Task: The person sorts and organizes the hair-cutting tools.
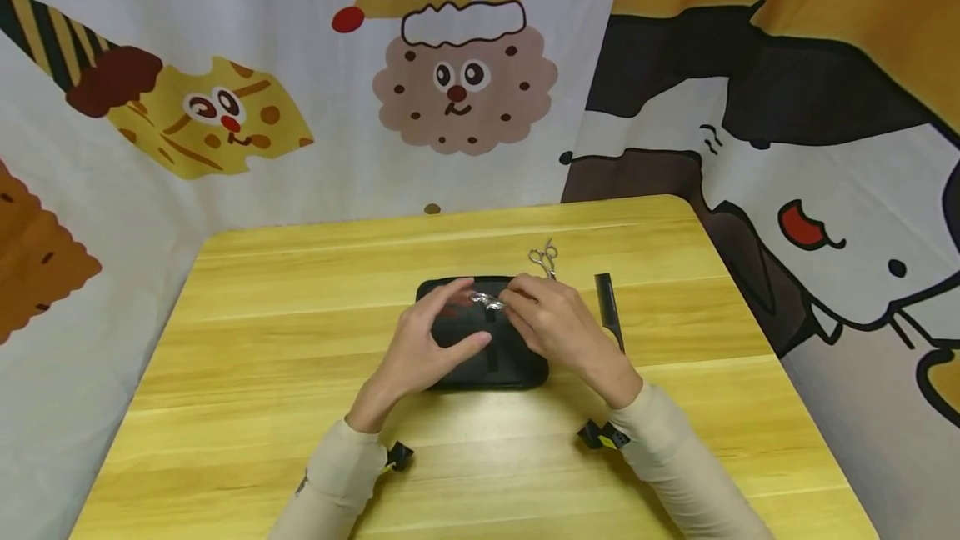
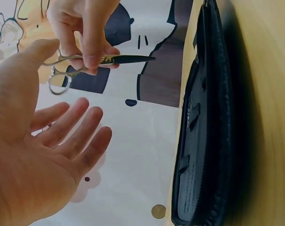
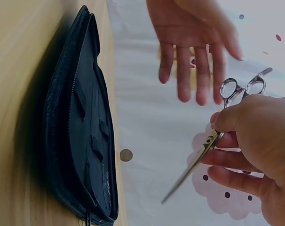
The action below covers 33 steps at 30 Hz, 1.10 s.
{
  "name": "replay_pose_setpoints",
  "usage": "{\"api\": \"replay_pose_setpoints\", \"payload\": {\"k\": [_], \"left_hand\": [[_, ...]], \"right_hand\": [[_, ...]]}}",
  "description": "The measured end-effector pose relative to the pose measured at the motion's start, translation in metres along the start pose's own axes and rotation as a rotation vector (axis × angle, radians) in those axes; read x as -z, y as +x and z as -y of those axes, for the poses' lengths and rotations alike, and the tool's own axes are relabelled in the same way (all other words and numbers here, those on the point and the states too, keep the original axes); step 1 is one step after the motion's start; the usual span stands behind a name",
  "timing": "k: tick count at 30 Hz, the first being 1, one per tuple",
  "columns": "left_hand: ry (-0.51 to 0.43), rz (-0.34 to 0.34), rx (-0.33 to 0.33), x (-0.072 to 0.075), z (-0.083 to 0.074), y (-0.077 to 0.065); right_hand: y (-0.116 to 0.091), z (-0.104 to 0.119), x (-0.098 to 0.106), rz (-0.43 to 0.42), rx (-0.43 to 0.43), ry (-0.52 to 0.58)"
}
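My right hand pinches a pair of silver haircutting scissors at the pivot, between thumb and fingers. The scissors' finger rings point toward my left hand, and the blades stick out the other way. My left hand has its fingers spread, palm facing the rings; whether the thumb touches them I cannot tell. Below both hands a black zip case lies unzipped on the table. In the right wrist view the case shows several dark elastic loops inside.
A second pair of scissors lies behind my right hand. Right of that hand is a black comb. The wooden table meets a printed curtain at the back. Small black wrist cameras hang under both sleeves.
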<state>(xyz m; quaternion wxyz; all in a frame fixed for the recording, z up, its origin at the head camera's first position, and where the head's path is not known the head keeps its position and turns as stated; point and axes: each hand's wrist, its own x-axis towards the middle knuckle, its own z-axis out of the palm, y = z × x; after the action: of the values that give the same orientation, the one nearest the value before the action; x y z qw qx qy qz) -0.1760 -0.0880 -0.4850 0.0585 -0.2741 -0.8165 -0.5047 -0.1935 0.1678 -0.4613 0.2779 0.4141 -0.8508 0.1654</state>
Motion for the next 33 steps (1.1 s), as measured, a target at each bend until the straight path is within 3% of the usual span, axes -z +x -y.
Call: {"api": "replay_pose_setpoints", "payload": {"k": [12,24,33], "left_hand": [[0.014,-0.042,-0.016,0.0006,-0.0088,-0.0014],[0.086,-0.092,-0.046,0.0010,-0.0086,-0.0008],[0.104,-0.073,-0.089,0.0055,-0.0091,-0.0015]], "right_hand": [[-0.0011,0.0026,-0.0014,-0.004,0.090,-0.223],[-0.0019,0.0042,-0.0046,-0.047,0.143,-0.230],[-0.0004,0.0056,-0.0068,-0.078,0.148,-0.200]]}}
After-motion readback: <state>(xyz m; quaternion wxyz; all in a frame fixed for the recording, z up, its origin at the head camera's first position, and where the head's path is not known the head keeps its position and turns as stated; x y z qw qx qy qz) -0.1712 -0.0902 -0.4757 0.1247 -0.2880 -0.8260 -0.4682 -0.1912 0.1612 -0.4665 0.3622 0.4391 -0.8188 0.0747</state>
